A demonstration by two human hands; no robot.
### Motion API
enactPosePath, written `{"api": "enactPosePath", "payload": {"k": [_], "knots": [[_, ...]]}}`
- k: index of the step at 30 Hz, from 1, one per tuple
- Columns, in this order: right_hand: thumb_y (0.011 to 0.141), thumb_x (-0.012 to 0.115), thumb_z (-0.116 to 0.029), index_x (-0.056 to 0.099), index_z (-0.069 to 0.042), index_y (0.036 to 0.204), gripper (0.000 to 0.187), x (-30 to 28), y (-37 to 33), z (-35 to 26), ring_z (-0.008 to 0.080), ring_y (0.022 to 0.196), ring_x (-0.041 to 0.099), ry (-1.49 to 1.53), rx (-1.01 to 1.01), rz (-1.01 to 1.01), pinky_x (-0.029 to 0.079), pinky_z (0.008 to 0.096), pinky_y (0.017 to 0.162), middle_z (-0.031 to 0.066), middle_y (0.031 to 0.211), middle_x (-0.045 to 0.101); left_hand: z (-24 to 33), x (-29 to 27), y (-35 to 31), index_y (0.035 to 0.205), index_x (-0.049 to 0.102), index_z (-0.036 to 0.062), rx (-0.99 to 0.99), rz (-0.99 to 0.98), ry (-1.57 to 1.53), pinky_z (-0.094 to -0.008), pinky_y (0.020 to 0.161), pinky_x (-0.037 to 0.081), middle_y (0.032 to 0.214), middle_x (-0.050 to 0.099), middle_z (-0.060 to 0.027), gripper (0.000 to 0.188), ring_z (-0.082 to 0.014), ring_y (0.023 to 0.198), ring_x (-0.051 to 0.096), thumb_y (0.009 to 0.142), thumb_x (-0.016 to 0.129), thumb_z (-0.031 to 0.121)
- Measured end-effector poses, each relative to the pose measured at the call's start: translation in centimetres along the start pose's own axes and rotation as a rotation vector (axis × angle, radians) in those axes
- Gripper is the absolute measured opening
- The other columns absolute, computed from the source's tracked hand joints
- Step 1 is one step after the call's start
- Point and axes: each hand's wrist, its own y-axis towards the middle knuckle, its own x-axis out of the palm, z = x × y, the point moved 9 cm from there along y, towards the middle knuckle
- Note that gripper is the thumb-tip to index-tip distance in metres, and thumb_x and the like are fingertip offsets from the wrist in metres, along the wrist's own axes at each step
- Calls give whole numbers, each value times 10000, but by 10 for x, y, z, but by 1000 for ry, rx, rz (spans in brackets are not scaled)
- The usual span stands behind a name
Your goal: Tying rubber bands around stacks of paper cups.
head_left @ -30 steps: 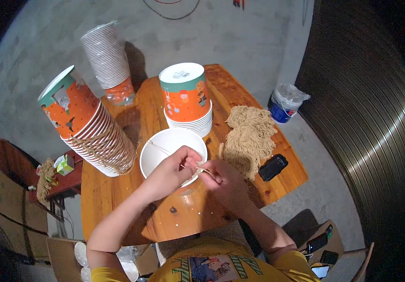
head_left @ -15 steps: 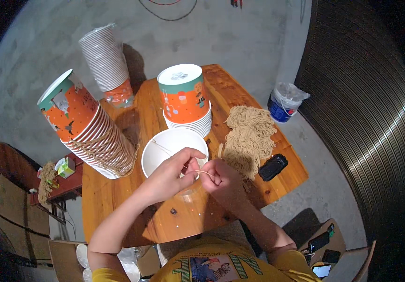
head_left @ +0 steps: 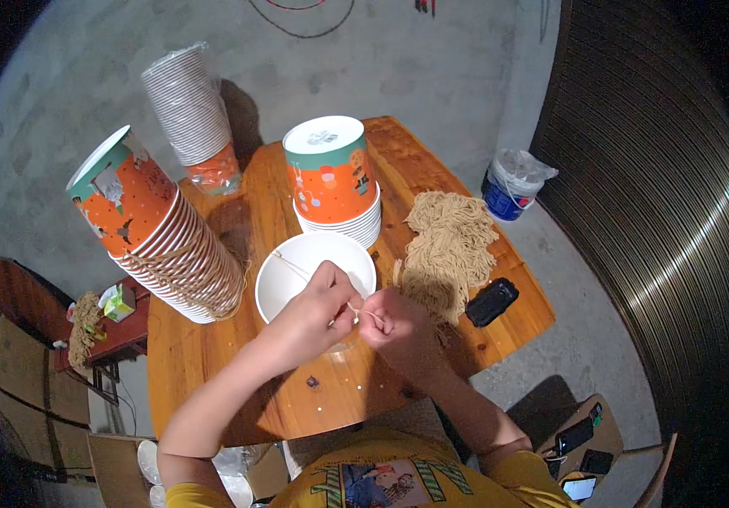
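My left hand (head_left: 318, 311) and my right hand (head_left: 400, 326) meet fingertip to fingertip above the near rim of a white paper tub (head_left: 278, 284). Both pinch a thin tan string (head_left: 370, 315), a short piece of which shows between the fingers. Another stretch of string runs across the tub's far left rim; whether it is the same piece is hidden by my left hand. To the right of my hands a heap of tan string (head_left: 449, 245) lies on the wooden table (head_left: 237, 389), beside a small black tray (head_left: 492, 302).
An orange-and-green tub stack (head_left: 330, 182) stands behind the white tub. A leaning stack of tubs (head_left: 148, 216), wound with string, is at left, with a plastic-wrapped stack (head_left: 191, 110) behind it. A bucket (head_left: 512, 186) sits on the floor beyond the table's right edge.
My left fingers have curled in and shifted slightly, with the hand turned more knuckles-up. The right hand has rolled a little, still pinching the string. Tubs and heap stay put.
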Motion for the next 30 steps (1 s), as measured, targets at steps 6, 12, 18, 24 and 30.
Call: {"api": "enactPosePath", "payload": {"k": [6, 12, 18, 24, 30], "knots": [[724, 635, -24, 545, -59, 755, 102, -3, -3, -6, 128, 521, 504, -300, -168, 24, 431, 287, 500, 40, 605, 499, 5, -4, -7, 866, 523, 1, -78, 161, 155, -357, 636, 466, 875, 474, -129, 95, -300, 763, 558, 796, 578, 32], [712, 650, -34, 561, -63, 754, 102, 2, -7, 11, 175, 537, 557, -261, -7, -56, 454, 310, 505, 58, 626, 536, -12, -4, -14, 839, 538, 13, -284, 218, -35, -331, 623, 471, 732, 558, -116, 77, -238, 674, 568, 799, 593, 47], [683, 647, -18, 552, -70, 751, 128, 2, -10, 0, 184, 539, 554, -433, -309, 17, 450, 304, 502, 59, 628, 525, -20, -2, -16, 854, 529, 3, -297, 252, -176, -282, 631, 453, 725, 554, -70, 92, -152, 663, 535, 812, 597, 48], [694, 625, 0, 533, -76, 723, 122, -2, -8, 2, 120, 508, 479, -231, -85, 38, 419, 274, 491, 24, 598, 479, -25, -1, -15, 899, 521, 17, -354, 214, -308, -248, 683, 434, 786, 557, -21, 109, -101, 730, 501, 824, 597, 39], [691, 627, 3, 532, -81, 729, 132, -2, -9, 2, 126, 498, 474, -287, -127, 50, 417, 280, 482, 26, 595, 477, -25, 5, -14, 920, 541, 7, -387, 175, -356, -264, 710, 440, 822, 556, -45, 103, -132, 754, 534, 827, 583, 19]]}}
